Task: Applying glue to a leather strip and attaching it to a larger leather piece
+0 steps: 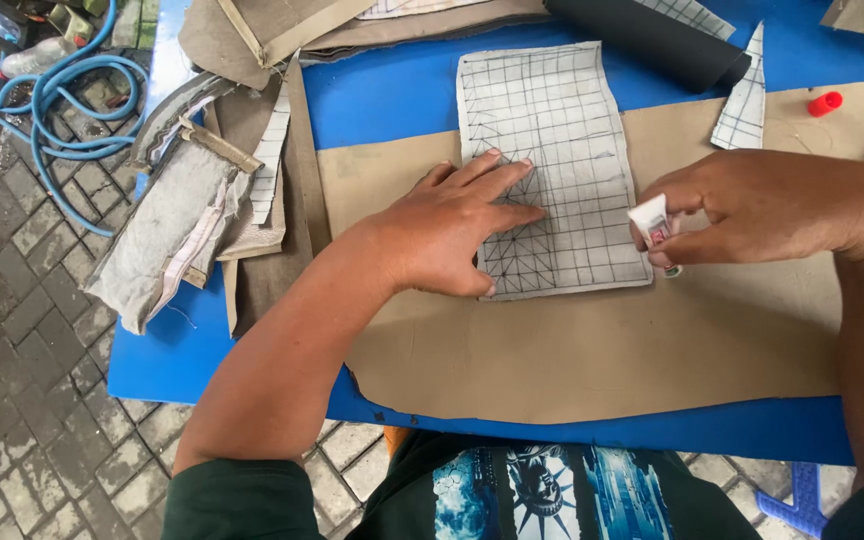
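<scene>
Head view, looking down past a dark printed shirt (542, 495) at a blue table (212, 370) standing over grey paving. Nearest lies a wide tan sheet of fabric (592, 350), spread flat. On it rests a white grid-marked panel (552, 150), ruled with dark lines and diagonal strokes at its near end. The left hand (452, 230) lies open, palm down, fingers spread across the panel's near left corner, pinning it to the tan sheet. The right hand (752, 210) is closed around a small white glue tube (652, 225), its tip pointing down at the panel's right edge, just beside the lower corner. Judging from this, steady pressure from the flat hand and a thin, even line from the tube would keep the panel from shifting. Farther off sit a red cap (825, 103), a black roll (652, 40), grid offcuts and folded grey fabric pieces (172, 220). No containers are visible; a blue hose (62, 110) coils on the paving.
</scene>
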